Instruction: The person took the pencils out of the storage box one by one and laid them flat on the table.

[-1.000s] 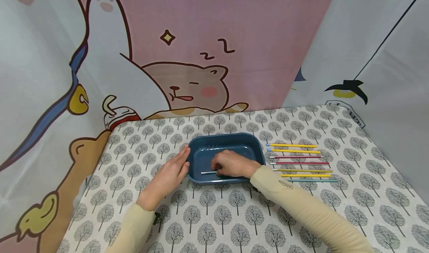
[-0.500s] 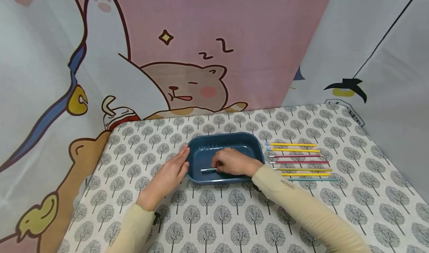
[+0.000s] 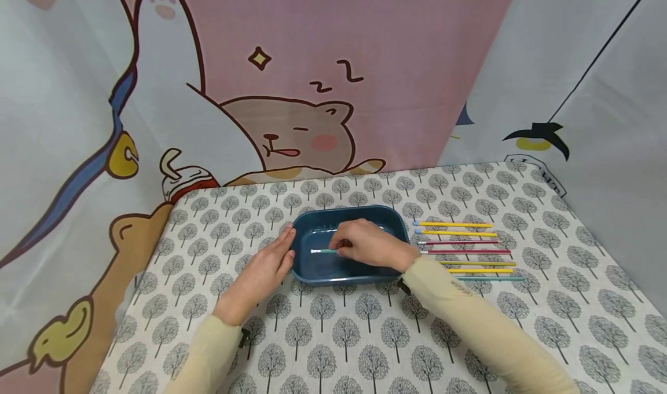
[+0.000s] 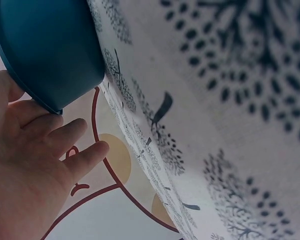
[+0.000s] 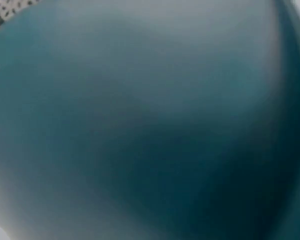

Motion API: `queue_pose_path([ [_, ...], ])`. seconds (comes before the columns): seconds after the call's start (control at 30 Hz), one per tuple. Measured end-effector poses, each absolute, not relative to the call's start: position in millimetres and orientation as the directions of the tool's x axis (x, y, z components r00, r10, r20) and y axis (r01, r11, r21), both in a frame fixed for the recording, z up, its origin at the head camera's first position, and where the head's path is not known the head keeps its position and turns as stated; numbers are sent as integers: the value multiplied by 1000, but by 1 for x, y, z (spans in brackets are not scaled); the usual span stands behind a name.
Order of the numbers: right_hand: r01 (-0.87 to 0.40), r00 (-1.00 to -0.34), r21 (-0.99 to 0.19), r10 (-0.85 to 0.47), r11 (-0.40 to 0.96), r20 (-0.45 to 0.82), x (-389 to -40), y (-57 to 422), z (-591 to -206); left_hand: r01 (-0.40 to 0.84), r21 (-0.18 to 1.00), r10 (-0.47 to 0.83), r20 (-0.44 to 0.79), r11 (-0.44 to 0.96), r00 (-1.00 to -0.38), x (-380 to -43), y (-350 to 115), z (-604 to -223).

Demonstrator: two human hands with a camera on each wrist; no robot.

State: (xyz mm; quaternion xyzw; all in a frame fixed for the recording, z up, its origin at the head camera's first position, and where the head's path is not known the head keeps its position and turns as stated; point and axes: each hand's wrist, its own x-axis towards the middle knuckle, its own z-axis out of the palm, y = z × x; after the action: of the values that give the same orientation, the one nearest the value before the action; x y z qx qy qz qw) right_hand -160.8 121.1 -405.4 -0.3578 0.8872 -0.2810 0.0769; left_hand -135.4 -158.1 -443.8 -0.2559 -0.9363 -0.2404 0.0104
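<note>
In the head view a dark blue rectangular tray (image 3: pixel 341 280) stands on the table. My right hand (image 3: pixel 369 244) reaches over its right side and pinches a teal pencil (image 3: pixel 325 251) between thumb and fingers. The pencil's silver ferrule and pale eraser end point left; the rest is hidden behind the hand. My left hand (image 3: pixel 260 273) rests against the tray's left end, fingers extended. From the left wrist, the fingertips (image 4: pixel 97 150) show just beside the tray's outer wall (image 4: pixel 55 55). Blurred blue tray wall (image 5: pixel 140 100) fills the right wrist view, without the hand or pencil.
Right of the tray lie several pencils in a row: yellow pencils (image 3: pixel 458 233), red pencils (image 3: pixel 469 251), and a teal pencil (image 3: pixel 490 278) nearest me. A tree-print cloth (image 3: pixel 323 336) covers the table. Behind rises a curtain (image 3: pixel 396 92) with cartoon animals.
My right hand has lifted the teal pencil and shifted it away from the tray's near side toward the middle. The left hand has stayed in place.
</note>
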Motion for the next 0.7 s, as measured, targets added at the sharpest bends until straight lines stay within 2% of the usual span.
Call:
queue_pose_path([
  [0.23, -595, -751, -558, -647, 578, 131, -155, 129, -388, 480, 443, 471, 138, 757, -871, -135, -157, -442],
  [0.7, -632, -744, -552, -626, 545, 233, -142, 147, -365, 490, 443, 476, 151, 751, -866, -135, -159, -444],
])
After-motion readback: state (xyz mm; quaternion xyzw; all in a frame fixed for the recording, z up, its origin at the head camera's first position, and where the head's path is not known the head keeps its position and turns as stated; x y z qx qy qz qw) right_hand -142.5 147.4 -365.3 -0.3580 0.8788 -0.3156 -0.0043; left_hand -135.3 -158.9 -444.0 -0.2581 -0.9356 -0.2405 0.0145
